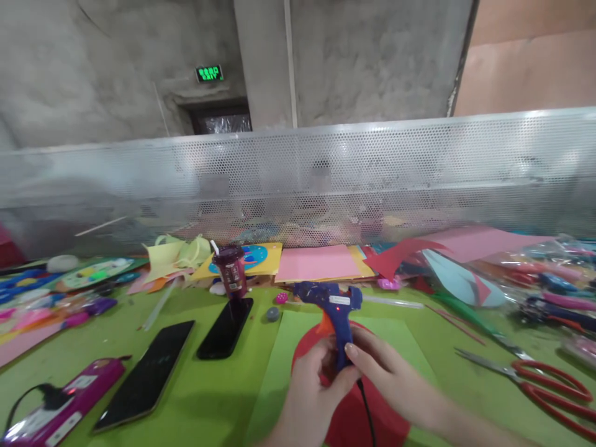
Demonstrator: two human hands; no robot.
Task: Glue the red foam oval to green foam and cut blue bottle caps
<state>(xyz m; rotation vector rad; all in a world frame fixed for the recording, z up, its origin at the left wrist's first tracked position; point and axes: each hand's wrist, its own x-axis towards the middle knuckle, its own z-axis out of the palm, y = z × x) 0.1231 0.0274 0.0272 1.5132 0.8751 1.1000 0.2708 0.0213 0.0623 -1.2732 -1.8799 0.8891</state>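
A blue hot glue gun (342,310) with an orange trigger and a small red light is held up in front of me, its nozzle pointing left. My left hand (321,375) wraps around the lower handle. From the other side, my right hand (379,366) closes on the same handle, its thumb resting near the grip. A black cord runs down from the handle's base. Below the hands lies a red paper shape (372,410) on a light green sheet (274,366); the hands cover much of the red paper.
To the left lie two black phones (226,329) and a magenta power strip (79,397) with a plug in it. A dark lidded cup (231,273) stands behind them. Red-handled scissors (526,375) lie at the right. A perforated metal panel (326,180) borders the table's back.
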